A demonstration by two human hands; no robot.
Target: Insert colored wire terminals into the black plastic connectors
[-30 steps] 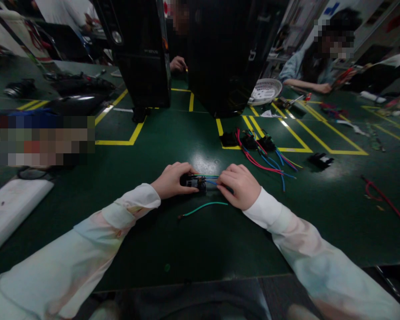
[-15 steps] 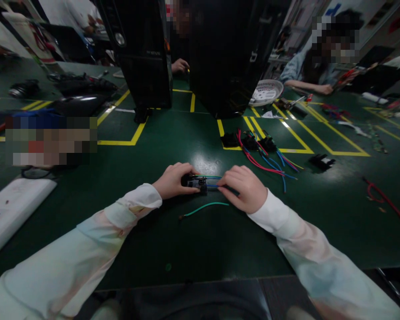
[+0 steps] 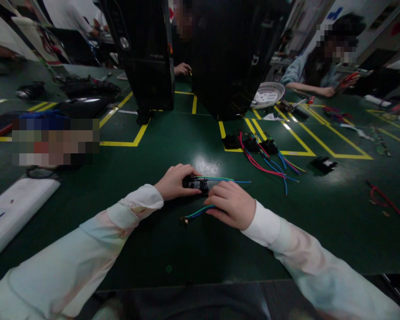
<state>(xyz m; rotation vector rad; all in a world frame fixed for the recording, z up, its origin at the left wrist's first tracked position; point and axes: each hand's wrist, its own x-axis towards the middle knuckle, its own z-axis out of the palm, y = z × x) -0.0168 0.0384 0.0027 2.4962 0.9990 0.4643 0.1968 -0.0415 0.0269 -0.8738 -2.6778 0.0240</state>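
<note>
My left hand [image 3: 174,182] is closed around a small black plastic socket [image 3: 203,185], gripped by its left end. From the socket's right side, a green wire and a blue wire [image 3: 243,181] stretch away to the right. Nearer to me, my right hand [image 3: 232,205] pinches a loose blue wire [image 3: 197,215] just above the table. A loose green wire [image 3: 198,210] runs alongside it. Metal terminals show at the left ends of both loose wires; their right ends are hidden under my right fingers.
Black sockets with red, blue and green wires [image 3: 260,162] lie beyond my right hand. Another black part [image 3: 324,164] and a red wire [image 3: 390,204] are further right. Two tall black cases [image 3: 146,58] stand at the back. A white power strip [image 3: 16,213] lies left. Co-workers sit opposite.
My right hand has moved from beside the socket toward me, bringing a blue wire down next to the loose green one. My left hand still holds the socket in about the same place.
</note>
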